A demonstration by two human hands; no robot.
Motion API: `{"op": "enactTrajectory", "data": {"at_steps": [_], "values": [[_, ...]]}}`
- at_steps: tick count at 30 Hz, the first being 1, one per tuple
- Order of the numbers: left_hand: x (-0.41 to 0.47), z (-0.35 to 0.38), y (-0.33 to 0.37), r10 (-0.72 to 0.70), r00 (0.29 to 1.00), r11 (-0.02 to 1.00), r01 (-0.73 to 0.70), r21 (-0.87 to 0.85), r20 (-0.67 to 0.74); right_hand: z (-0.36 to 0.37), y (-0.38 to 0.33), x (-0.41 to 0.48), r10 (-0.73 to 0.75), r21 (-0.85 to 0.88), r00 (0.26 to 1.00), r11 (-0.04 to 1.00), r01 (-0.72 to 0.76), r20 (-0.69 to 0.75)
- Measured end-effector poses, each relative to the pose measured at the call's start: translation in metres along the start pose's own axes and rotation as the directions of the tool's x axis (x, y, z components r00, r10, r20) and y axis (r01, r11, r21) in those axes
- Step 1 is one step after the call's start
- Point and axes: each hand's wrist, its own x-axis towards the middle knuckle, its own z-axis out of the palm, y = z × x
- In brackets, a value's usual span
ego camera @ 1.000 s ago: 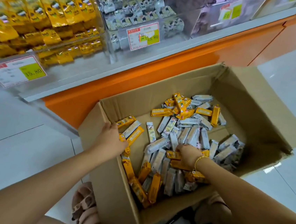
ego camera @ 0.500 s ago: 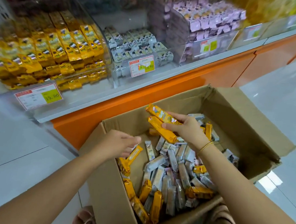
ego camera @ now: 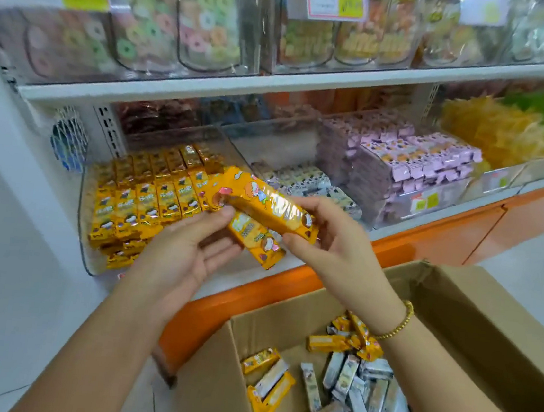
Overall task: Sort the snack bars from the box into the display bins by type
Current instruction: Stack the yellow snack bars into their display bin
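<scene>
My right hand [ego camera: 334, 242] grips two yellow snack bars [ego camera: 264, 205] in front of the shelf, above the cardboard box [ego camera: 472, 327]. My left hand [ego camera: 188, 257] is palm up under the bars, with its thumb touching the upper bar's left end and its fingers relaxed. Behind the hands, a clear bin [ego camera: 84, 239] holds rows of matching yellow bars [ego camera: 143, 199]. The bin to its right holds grey-white bars [ego camera: 303, 182]. Several yellow and grey-white bars [ego camera: 353, 405] lie loose in the box.
Pink packets [ego camera: 412, 163] fill the bin further right. An orange cabinet front [ego camera: 446, 230] runs below the shelf. The upper shelf [ego camera: 277, 82] carries clear jars of colourful sweets. Pale tiled floor [ego camera: 2, 295] lies to the left.
My right hand has lifted the yellow bars out of the box up to shelf height. My left hand has left the box and come under the bars. The view has tilted up.
</scene>
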Motion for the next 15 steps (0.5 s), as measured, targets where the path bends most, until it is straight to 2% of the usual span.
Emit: {"op": "enactTrajectory", "data": {"at_steps": [2,4,6,8,11,13,15], "values": [[0.005,-0.015,0.01,0.034,0.999,0.999,-0.035,-0.035,-0.037,0.006,0.001,0.015,-0.038,-0.092,0.997,0.995,0.032,-0.061],[0.009,-0.029,0.016,0.077,0.991,0.997,-0.077,0.003,-0.107,0.013,0.007,0.035,-0.031,-0.185,0.994,0.983,0.012,-0.101],[0.011,-0.042,0.022,0.107,0.978,0.994,-0.104,0.025,-0.176,0.02,0.012,0.054,0.009,-0.183,0.997,0.983,-0.023,-0.078],[0.012,-0.053,0.027,0.128,0.97,0.992,-0.127,0.016,-0.208,0.031,0.015,0.073,-0.038,-0.28,0.997,0.96,0.017,-0.069],[0.013,-0.062,0.031,0.164,0.963,0.986,-0.153,0.069,-0.214,0.05,0.017,0.104,-0.112,-0.502,0.99,0.863,0.056,-0.082],[0.013,-0.064,0.029,0.166,0.962,0.984,-0.148,0.097,-0.215,0.063,0.016,0.128,-0.095,-0.617,0.993,0.787,0.029,-0.075],[0.015,-0.064,0.027,0.169,0.959,0.982,-0.143,0.127,-0.226,0.074,0.013,0.151,-0.047,-0.744,0.998,0.668,0.007,-0.033]]}}
